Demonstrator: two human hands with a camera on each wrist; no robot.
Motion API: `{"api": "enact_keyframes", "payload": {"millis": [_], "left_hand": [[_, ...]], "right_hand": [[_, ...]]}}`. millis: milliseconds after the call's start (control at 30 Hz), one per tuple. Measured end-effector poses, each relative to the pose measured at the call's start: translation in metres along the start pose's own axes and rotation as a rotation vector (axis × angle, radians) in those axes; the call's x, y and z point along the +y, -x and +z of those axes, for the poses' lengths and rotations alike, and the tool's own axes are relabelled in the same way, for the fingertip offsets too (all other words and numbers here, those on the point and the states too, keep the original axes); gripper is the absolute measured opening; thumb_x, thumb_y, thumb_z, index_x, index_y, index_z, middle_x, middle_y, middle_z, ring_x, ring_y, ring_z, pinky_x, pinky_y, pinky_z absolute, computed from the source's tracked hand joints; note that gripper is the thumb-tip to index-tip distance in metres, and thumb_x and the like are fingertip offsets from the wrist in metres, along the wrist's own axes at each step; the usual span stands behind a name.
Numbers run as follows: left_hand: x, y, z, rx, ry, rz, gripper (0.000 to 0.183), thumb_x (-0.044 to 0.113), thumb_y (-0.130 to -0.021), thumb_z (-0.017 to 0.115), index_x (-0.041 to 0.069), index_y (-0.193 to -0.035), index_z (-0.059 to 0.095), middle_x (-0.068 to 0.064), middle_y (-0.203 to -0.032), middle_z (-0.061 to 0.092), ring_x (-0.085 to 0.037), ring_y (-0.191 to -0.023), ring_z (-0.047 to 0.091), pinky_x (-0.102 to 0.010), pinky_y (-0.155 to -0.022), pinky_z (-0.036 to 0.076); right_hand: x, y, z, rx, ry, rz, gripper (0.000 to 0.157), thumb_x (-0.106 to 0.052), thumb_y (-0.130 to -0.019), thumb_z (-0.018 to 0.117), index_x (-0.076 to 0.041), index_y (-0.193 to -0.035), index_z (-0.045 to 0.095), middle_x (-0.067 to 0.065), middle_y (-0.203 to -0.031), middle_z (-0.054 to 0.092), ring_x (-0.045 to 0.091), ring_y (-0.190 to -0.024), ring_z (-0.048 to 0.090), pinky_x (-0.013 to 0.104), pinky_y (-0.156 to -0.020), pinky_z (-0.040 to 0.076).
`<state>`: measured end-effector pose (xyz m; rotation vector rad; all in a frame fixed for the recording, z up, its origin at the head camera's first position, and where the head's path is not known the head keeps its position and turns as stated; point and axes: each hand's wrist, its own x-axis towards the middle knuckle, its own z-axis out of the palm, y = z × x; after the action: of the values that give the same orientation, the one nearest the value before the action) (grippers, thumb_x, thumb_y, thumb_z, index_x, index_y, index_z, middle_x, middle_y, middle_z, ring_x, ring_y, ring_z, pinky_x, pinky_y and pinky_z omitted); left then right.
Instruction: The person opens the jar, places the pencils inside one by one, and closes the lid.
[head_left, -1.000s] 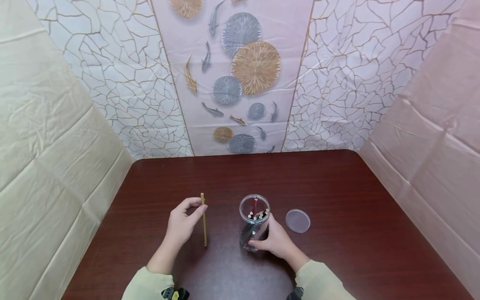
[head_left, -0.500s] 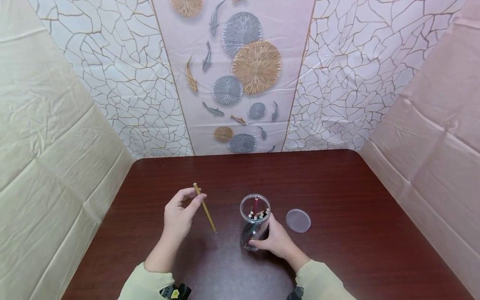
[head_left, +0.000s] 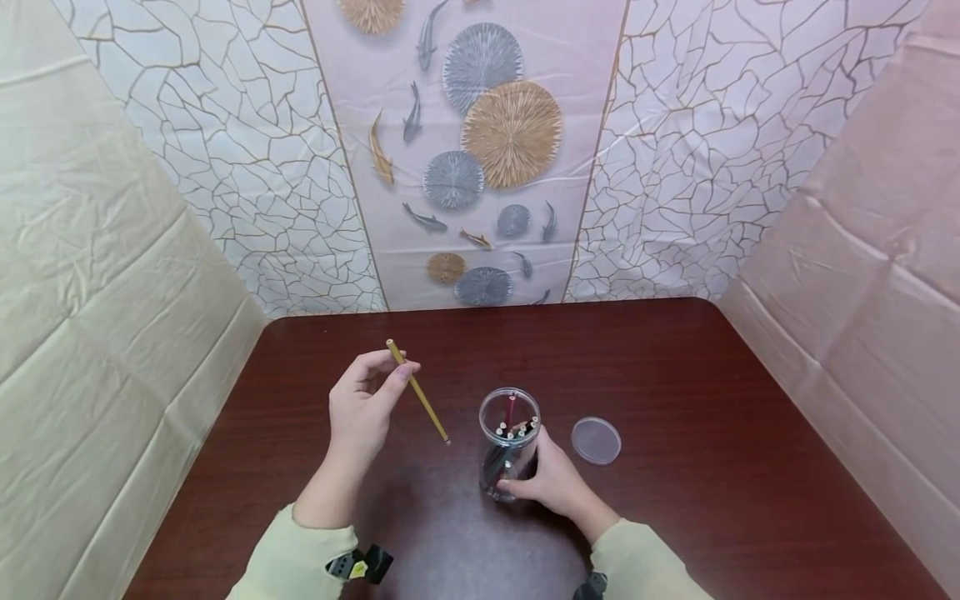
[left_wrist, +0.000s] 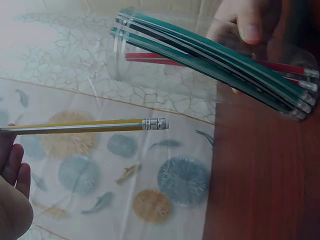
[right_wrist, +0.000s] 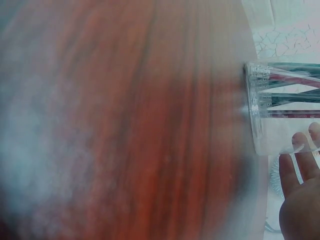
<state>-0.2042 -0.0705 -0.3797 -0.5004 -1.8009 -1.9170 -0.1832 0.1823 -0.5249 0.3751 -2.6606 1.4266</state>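
Note:
My left hand (head_left: 362,406) pinches a yellow pencil (head_left: 420,396) near its upper end, between thumb and fingers, above the table. The pencil slants down to the right, and its silver ferrule end (left_wrist: 155,124) points toward the jar in the left wrist view. My right hand (head_left: 551,479) grips a clear plastic jar (head_left: 510,408) low on its right side, thumb in front. The jar stands upright with its mouth uncovered. Inside lean several green, black and red pencils (left_wrist: 210,55), their ferrule ends down at the jar's base.
A round clear lid (head_left: 596,441) lies flat on the dark red-brown table (head_left: 675,367), right of the jar. Patterned cloth (head_left: 480,167) hangs behind the table's far edge, and pale cloth walls (head_left: 862,275) flank both sides.
My left hand has risen and moved away from me with the yellow pencil. The pencil has turned from nearly vertical to slanting, its lower end swinging right toward the jar. The right hand stays put.

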Motion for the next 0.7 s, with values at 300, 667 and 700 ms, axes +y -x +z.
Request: {"api": "enact_keyframes", "payload": {"millis": [300,667,700], "left_hand": [[0.018,-0.007,0.008,0.02,0.107,0.104,0.017,-0.009,-0.083,0.063,-0.016,-0.096,0.055,0.002,-0.083,0.07,-0.012,-0.082,0.067,-0.021,-0.075,0.051],[0.028,-0.01,0.015,0.031,0.219,0.2,0.021,-0.006,-0.084,0.064,-0.016,-0.097,0.051,0.0,-0.086,0.071,-0.015,-0.085,0.068,-0.025,-0.079,0.05],[0.028,-0.01,0.015,0.03,0.228,0.198,0.021,-0.006,-0.084,0.064,-0.016,-0.097,0.05,0.0,-0.087,0.071,-0.015,-0.085,0.068,-0.025,-0.079,0.05]], "right_hand": [[-0.001,-0.001,0.0,0.002,-0.002,0.005,0.086,-0.037,-0.059,0.088,-0.009,-0.126,0.042,0.001,-0.108,0.061,0.016,-0.102,0.057,0.038,-0.088,0.044],[0.001,0.0,0.0,-0.003,0.015,-0.011,0.083,-0.038,-0.06,0.087,-0.011,-0.124,0.043,-0.002,-0.104,0.062,0.014,-0.098,0.058,0.035,-0.085,0.045],[0.001,0.0,0.0,-0.002,0.012,-0.014,0.082,-0.038,-0.06,0.087,-0.011,-0.124,0.043,-0.002,-0.104,0.062,0.013,-0.098,0.058,0.035,-0.085,0.045]]}}
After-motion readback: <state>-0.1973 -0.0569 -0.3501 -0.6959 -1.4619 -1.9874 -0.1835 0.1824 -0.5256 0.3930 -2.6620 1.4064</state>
